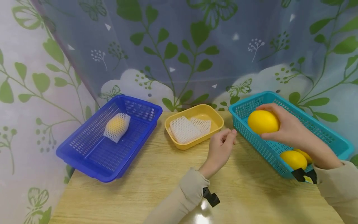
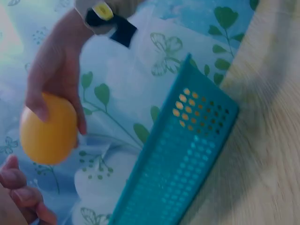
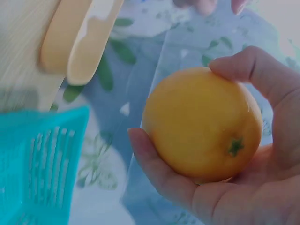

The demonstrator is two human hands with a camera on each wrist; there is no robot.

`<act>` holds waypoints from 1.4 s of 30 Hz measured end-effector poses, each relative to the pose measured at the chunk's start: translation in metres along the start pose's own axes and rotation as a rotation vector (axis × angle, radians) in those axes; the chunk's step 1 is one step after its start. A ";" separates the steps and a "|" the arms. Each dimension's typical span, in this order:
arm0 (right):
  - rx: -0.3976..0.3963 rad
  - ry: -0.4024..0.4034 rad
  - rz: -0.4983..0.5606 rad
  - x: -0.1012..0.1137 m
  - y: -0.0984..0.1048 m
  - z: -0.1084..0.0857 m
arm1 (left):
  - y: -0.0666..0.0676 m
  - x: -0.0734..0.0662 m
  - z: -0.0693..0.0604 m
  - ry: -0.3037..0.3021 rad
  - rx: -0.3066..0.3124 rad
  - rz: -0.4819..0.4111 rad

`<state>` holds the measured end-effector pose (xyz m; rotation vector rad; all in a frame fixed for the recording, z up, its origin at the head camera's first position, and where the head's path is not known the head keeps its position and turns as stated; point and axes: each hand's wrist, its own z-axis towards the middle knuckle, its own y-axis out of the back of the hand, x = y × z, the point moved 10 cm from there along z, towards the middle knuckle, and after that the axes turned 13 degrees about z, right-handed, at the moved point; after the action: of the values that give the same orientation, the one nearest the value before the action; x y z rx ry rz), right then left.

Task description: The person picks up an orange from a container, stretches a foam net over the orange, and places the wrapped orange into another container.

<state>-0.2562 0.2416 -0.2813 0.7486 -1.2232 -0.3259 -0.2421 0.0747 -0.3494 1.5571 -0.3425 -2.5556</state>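
My right hand (image 1: 293,130) holds a large, round yellow fruit (image 1: 263,123) above the teal basket (image 1: 253,144), thumb and fingers curved around its sides. In the right wrist view this fruit (image 3: 197,124) has a small green star-shaped stem end, like a citrus. Below the right wrist, more yellow fruits (image 1: 293,159) lie in the basket. Between that basket and a small yellow tray (image 1: 199,142), my left hand (image 1: 219,151) hovers with loosely bent fingers and holds nothing. White foam net sleeves (image 1: 184,129) lie in the tray.
To the left stands a blue basket (image 1: 134,155) containing a yellow fruit in a white foam net (image 1: 117,127). All the containers rest on a light wooden table (image 1: 167,174). A leaf-patterned curtain (image 1: 179,56) hangs behind and along the left side.
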 end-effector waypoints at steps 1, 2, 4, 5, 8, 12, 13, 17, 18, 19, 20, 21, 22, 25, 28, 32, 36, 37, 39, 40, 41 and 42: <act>0.001 0.015 0.005 0.005 -0.004 -0.002 | 0.001 0.001 -0.002 -0.017 0.012 0.001; 0.003 0.030 0.016 0.010 -0.009 -0.003 | 0.002 0.003 -0.004 -0.033 0.029 0.001; 0.001 0.052 0.034 0.019 -0.016 -0.006 | 0.002 0.006 -0.009 -0.067 0.067 -0.012; 0.000 0.065 0.045 0.023 -0.019 -0.007 | 0.002 0.008 -0.011 -0.077 0.079 -0.018; 0.005 0.106 0.093 0.036 -0.032 -0.011 | 0.003 0.018 -0.021 -0.082 0.115 -0.046; 0.030 0.134 0.163 0.048 -0.051 -0.018 | 0.003 0.036 -0.040 -0.046 0.170 -0.083; 0.038 0.138 0.178 0.051 -0.055 -0.019 | 0.003 0.040 -0.045 -0.036 0.185 -0.092; 0.068 0.147 0.241 0.060 -0.070 -0.022 | 0.006 0.057 -0.063 -0.012 0.212 -0.093; 0.073 0.149 0.259 0.062 -0.073 -0.022 | 0.007 0.061 -0.066 -0.001 0.211 -0.090; 0.079 0.153 0.281 0.063 -0.076 -0.022 | 0.009 0.065 -0.069 0.008 0.209 -0.083; 0.087 0.152 0.312 0.064 -0.079 -0.022 | 0.011 0.070 -0.072 0.024 0.209 -0.078; 0.091 0.155 0.341 0.065 -0.083 -0.023 | 0.012 0.075 -0.075 0.046 0.212 -0.076; 0.091 0.161 0.370 0.065 -0.085 -0.023 | 0.014 0.080 -0.078 0.066 0.217 -0.069; 0.082 0.187 0.471 0.063 -0.095 -0.024 | 0.016 0.096 -0.087 0.142 0.242 -0.059; 0.058 0.236 0.559 0.060 -0.106 -0.024 | 0.017 0.110 -0.096 0.203 0.277 -0.054; 0.046 0.266 0.668 0.051 -0.124 -0.025 | 0.018 0.123 -0.103 0.240 0.329 -0.066; 0.065 0.228 0.802 0.035 -0.147 -0.024 | 0.021 0.128 -0.106 0.226 0.344 -0.104; 0.069 0.226 0.840 0.032 -0.153 -0.023 | 0.022 0.128 -0.106 0.217 0.345 -0.112; 0.075 0.228 0.927 0.025 -0.163 -0.023 | 0.024 0.128 -0.106 0.206 0.345 -0.115; 0.073 0.246 0.963 0.022 -0.167 -0.023 | 0.025 0.128 -0.106 0.203 0.341 -0.111; 0.067 0.264 0.998 0.020 -0.171 -0.023 | 0.026 0.128 -0.106 0.207 0.335 -0.110; 0.061 0.285 1.030 0.018 -0.174 -0.022 | 0.027 0.129 -0.105 0.221 0.326 -0.113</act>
<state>-0.2017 0.1131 -0.3884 0.1337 -1.1920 0.6464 -0.2080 0.0062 -0.5002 2.0020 -0.6909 -2.4681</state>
